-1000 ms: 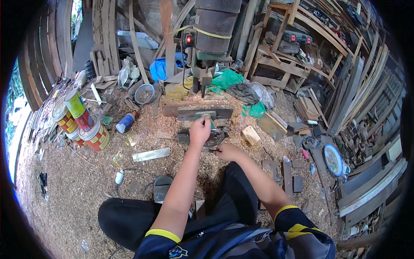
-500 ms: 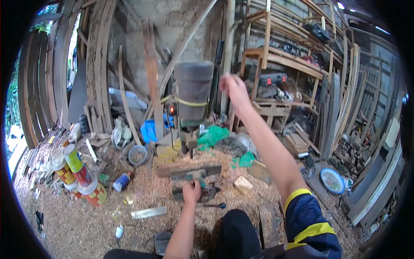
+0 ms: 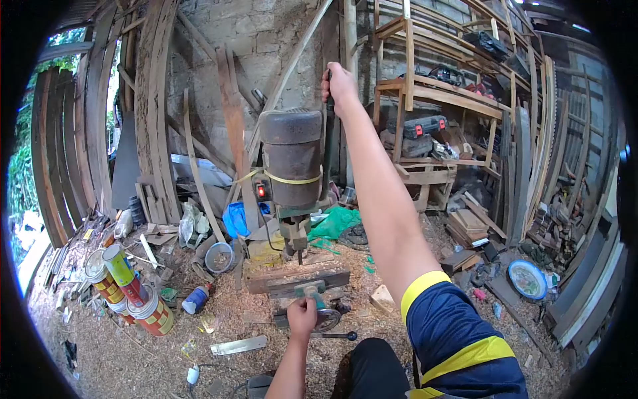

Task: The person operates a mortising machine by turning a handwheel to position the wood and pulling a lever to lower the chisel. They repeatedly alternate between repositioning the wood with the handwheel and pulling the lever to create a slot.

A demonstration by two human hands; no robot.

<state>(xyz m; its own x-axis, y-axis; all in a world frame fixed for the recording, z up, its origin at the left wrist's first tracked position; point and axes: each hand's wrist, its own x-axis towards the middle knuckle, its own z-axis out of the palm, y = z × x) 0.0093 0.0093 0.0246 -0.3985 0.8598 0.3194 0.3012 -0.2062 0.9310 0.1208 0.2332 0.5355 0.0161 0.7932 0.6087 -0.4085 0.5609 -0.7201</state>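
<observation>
A dark drilling or mortising machine [image 3: 290,149] stands upright in front of me, its bit [image 3: 300,256] pointing down at a wooden board [image 3: 259,283]. High beside the motor, my right hand [image 3: 341,85] is wrapped around the dark grip of the long lever [image 3: 329,126]. Low down, my left hand [image 3: 302,315] is closed at the left side of the handwheel [image 3: 327,320], in front of the clamp [image 3: 310,290] that bears on the board. My fingers partly hide the wheel's rim. A red switch [image 3: 260,191] glows on the machine's side.
Wood shavings cover the ground. Stacked paint cans [image 3: 150,311] and a blue bottle [image 3: 195,299] stand at left. A wood block [image 3: 382,299] lies right of the machine, and a crank with a black knob [image 3: 351,336] juts out below. A wooden rack [image 3: 452,93] fills the back right.
My right hand has moved up and slightly left onto the lever's grip. The left hand stays low at the handwheel. My view has shifted a little.
</observation>
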